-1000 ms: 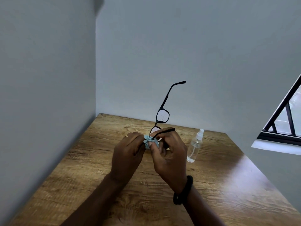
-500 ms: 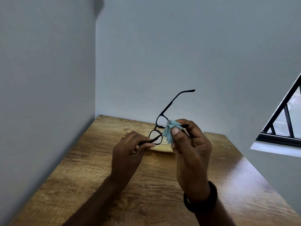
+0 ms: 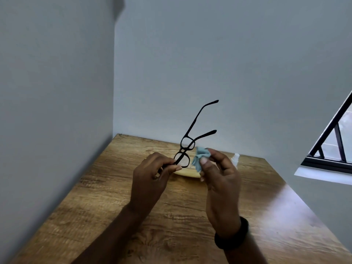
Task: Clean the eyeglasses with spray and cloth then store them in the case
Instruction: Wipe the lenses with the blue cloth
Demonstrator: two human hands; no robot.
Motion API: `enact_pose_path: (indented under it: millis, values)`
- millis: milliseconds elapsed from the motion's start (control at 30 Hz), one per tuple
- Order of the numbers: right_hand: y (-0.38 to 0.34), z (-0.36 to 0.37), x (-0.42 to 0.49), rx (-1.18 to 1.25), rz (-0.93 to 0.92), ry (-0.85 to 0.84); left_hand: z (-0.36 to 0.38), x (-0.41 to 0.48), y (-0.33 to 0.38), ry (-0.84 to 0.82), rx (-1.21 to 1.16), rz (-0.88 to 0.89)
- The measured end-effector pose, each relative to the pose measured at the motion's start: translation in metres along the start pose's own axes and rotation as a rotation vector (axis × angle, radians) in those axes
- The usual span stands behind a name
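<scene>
Fingers of the left hand (image 3: 152, 176) are pinching the lower corner of the eyeglasses (image 3: 185, 151), thumb and forefinger closed together on the black frame, so that part of the frame is hiding behind the fingertips. One pair of glasses is showing, lifted clear of the table (image 3: 118, 189), with two lenses stacked one above the other and two temple arms both pointing toward two o'clock against the grey wall (image 3: 228, 63). Whether the lenses are clean or wet is too fine to tell.

At three o'clock from the lower lens, just beside it but not touching, one pale blue cloth (image 3: 201, 157) is sitting bunched between the thumb and fingers of the right hand (image 3: 221, 180), which are closing on it; most of the cloth is folding away into the grip, so its full shape is not showing. One dark band (image 3: 232, 237) is circling the right wrist.

Behind the two hands, one pale yellowish object (image 3: 187, 173) is lying on the table, largely covered by them; it could be the case, but I cannot tell. At two o'clock from the right hand, only the white cap and a sliver of one clear spray bottle (image 3: 235, 158) are peeking out past the knuckles. At the frame's three o'clock edge, one window (image 3: 333, 141) with dark bars is getting cut off.
</scene>
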State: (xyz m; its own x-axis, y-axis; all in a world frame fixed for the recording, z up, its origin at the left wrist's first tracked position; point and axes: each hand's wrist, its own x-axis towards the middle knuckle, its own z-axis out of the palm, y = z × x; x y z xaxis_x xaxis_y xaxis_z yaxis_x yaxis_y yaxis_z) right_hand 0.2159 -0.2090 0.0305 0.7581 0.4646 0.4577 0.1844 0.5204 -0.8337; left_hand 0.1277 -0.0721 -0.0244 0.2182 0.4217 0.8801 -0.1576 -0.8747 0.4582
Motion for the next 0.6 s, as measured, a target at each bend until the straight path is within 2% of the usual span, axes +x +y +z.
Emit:
enact_pose_path:
  millis: [100, 267, 600]
  values:
    - [0.017, 0.005, 0.004, -0.215, -0.022, -0.028, 0.000, 0.000, 0.000, -0.010, 0.013, 0.002]
    - [0.024, 0.008, 0.004, -0.366, -0.140, -0.227, -0.002, -0.003, -0.008, -0.015, 0.057, -0.007]
    - [0.033, 0.007, 0.006, -0.692, -0.444, -0.222, 0.000, -0.006, -0.011, -0.069, 0.246, 0.156]
